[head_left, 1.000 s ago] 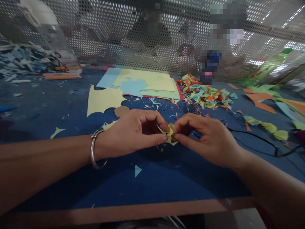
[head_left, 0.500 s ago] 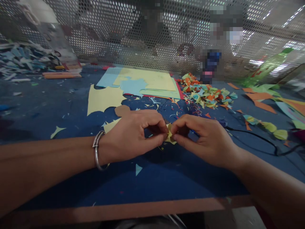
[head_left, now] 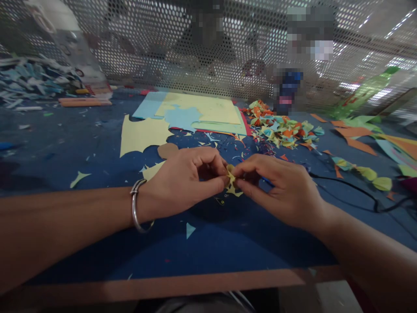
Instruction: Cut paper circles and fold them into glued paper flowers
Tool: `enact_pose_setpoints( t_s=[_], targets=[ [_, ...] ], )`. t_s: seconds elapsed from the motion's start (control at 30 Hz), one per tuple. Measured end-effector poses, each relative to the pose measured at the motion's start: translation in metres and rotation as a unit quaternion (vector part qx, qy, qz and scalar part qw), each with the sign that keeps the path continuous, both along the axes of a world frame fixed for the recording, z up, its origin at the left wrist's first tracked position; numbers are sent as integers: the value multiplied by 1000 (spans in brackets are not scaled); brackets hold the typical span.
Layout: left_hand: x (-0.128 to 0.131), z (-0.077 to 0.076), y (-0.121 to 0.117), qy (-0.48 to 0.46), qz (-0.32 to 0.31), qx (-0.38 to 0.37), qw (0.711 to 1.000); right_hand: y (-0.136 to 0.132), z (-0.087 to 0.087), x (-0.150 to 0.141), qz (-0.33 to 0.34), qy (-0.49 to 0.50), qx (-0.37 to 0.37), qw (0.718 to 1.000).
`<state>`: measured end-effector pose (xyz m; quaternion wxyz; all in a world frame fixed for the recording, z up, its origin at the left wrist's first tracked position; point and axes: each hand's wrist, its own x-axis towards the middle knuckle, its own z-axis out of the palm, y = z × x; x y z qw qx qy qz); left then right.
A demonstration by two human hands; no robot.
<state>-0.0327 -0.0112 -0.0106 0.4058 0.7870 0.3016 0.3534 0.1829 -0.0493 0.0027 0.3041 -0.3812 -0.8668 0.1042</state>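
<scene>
Between my fingertips is a small folded piece of yellow paper (head_left: pixel 231 177), pinched from both sides near the middle of the blue table (head_left: pixel 156 252). My left hand (head_left: pixel 190 182), with a silver bangle at the wrist, grips its left side between thumb and forefinger. On the other side my right hand (head_left: pixel 283 187) grips it the same way. The fingertips hide much of the paper. A yellow scrap lies just below them. A brown round disc (head_left: pixel 168 151) and a cut yellow sheet (head_left: pixel 143 135) lie beyond my left hand.
Stacked coloured sheets (head_left: pixel 211 108) lie at the back, beside a heap of folded paper pieces (head_left: pixel 283 126). A clear bottle (head_left: pixel 81 56) stands back left, a green bottle (head_left: pixel 368 93) back right. A black cable (head_left: pixel 352 184) runs along the right. A perforated metal screen (head_left: pixel 146 52) rises behind.
Both hands stay pinched on the yellow paper, and their fingers have shifted slightly. More of the folded paper shows between the fingertips now.
</scene>
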Motion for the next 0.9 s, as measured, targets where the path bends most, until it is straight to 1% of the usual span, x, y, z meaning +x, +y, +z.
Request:
enact_pose_setpoints(
  t_s=[0.23, 0.33, 0.43, 0.53, 0.7, 0.77, 0.9],
  targets=[
    [1, -3, 1, -61, -5, -53, 997, 0, -1, 0, -8, 7, 20, 1000],
    [2, -3, 0, -84, -5, -60, 995, 0, -1, -1, -12, 13, 31, 999],
    [3, -2, -1, -87, -2, -52, 995, 0, 0, -2, -13, 14, 44, 999],
    [2, -1, -1, -71, 7, -10, 997, 0, -1, -3, 0, 17, 54, 998],
    [-1, 1, -1, -9, 17, 118, 993, 1, -3, -4, 14, 24, 61, 998],
    [-2, 1, -1, 3, 20, 145, 989, 2, -4, -5, 15, 27, 64, 997],
    [-3, 3, -1, 18, 21, 178, 984, 2, -6, -5, 19, 32, 67, 997]
  ],
)
